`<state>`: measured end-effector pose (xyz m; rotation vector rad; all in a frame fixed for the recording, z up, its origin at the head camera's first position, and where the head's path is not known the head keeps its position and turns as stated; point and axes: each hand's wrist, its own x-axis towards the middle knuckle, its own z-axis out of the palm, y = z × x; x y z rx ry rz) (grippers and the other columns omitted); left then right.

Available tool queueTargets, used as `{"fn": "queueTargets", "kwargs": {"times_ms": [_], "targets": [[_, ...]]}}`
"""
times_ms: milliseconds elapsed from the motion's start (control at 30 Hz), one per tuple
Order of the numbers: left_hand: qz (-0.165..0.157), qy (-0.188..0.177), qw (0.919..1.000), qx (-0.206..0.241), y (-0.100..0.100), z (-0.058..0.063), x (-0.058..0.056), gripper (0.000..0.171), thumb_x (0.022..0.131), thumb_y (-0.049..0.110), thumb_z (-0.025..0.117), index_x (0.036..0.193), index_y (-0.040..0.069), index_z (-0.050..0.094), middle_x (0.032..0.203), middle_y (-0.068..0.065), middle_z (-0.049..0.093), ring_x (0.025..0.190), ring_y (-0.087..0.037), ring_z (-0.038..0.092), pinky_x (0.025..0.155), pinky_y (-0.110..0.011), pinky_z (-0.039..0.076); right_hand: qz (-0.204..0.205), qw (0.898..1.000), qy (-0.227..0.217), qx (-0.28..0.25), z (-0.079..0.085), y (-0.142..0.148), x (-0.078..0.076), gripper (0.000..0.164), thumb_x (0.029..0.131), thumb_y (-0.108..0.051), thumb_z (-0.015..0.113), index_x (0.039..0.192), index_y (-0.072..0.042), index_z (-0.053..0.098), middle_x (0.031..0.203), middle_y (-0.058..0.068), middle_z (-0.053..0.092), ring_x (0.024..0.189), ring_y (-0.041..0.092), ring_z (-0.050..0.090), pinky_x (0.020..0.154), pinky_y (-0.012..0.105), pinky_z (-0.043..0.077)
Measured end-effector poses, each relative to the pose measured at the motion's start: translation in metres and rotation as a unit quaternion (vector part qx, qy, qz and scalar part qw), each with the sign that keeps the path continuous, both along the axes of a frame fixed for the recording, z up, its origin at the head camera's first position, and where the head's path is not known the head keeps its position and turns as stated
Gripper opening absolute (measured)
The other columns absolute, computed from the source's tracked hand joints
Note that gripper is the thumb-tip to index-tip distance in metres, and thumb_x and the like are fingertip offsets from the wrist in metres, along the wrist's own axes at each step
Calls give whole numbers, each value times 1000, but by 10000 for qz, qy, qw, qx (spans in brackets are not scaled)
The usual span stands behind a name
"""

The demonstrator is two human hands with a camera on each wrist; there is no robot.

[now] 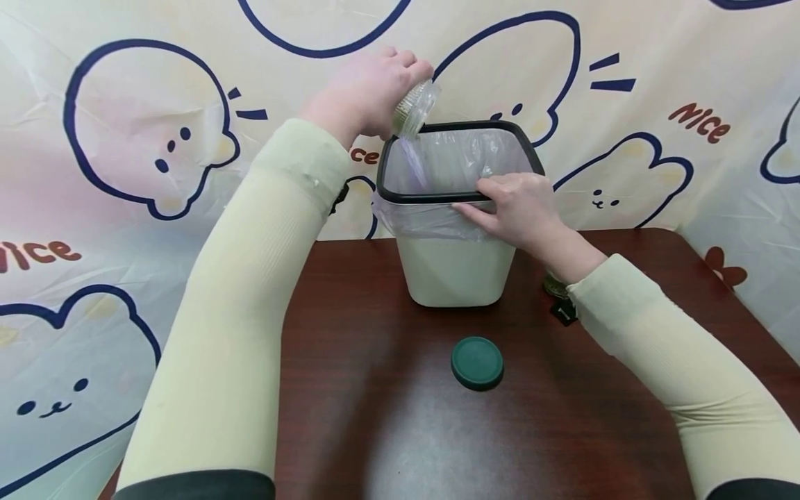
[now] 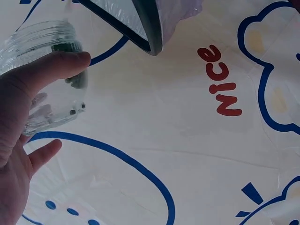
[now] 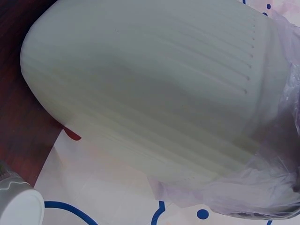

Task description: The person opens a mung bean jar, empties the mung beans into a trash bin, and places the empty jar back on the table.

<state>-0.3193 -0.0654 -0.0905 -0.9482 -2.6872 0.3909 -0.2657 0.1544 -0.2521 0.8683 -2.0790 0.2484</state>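
Note:
My left hand [image 1: 371,94] grips a clear jar [image 1: 415,107] and holds it tipped over the bin's left side, mouth downward. In the left wrist view, dark green bits [image 2: 75,79] show inside the jar [image 2: 56,101], with the thumb across its side. A pale trash bin [image 1: 459,271] with a black rim [image 1: 431,198] stands on the table, lined with a translucent purplish bag [image 1: 494,149]. At the near right of that rim, my right hand [image 1: 521,208] pinches the edge and liner. The right wrist view shows the bin's side [image 3: 140,93], not the hand.
A dark green round lid [image 1: 477,362] lies on the brown table [image 1: 375,417] in front of the bin. Behind my right wrist, a greenish container [image 1: 555,286] is partly hidden. A white-ended container [image 3: 21,208] shows in the right wrist view. A printed curtain [image 1: 156,257] hangs behind.

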Motion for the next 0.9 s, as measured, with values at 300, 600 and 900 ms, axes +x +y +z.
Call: {"fn": "queueTargets", "kwargs": {"times_ms": [300, 600, 900], "targets": [[-71, 481, 9983, 323, -3, 6, 3, 87, 76, 4, 77, 148, 12, 30, 146, -15, 39, 135, -33, 34, 103, -54, 36, -38, 10000, -87, 16, 1, 0, 0, 44, 86, -37, 71, 61, -9, 48, 51, 5, 47, 44, 24, 46, 42, 31, 25], [-9, 161, 9997, -171, 0, 1, 2, 90, 72, 1, 78, 148, 9, 30, 144, -18, 40, 133, -37, 35, 108, -49, 31, -40, 10000, -83, 26, 0, 0, -1, 44, 86, -37, 71, 62, -9, 48, 51, 5, 46, 44, 24, 46, 42, 31, 25], [-141, 372, 9992, 45, -2, 0, 2, 87, 73, 1, 78, 147, 10, 32, 145, -16, 41, 132, -35, 36, 108, -49, 32, -23, 10000, 9, 7, 0, -1, 1, 43, 86, -34, 72, 61, -9, 49, 51, 5, 47, 43, 24, 46, 42, 31, 24]]}}
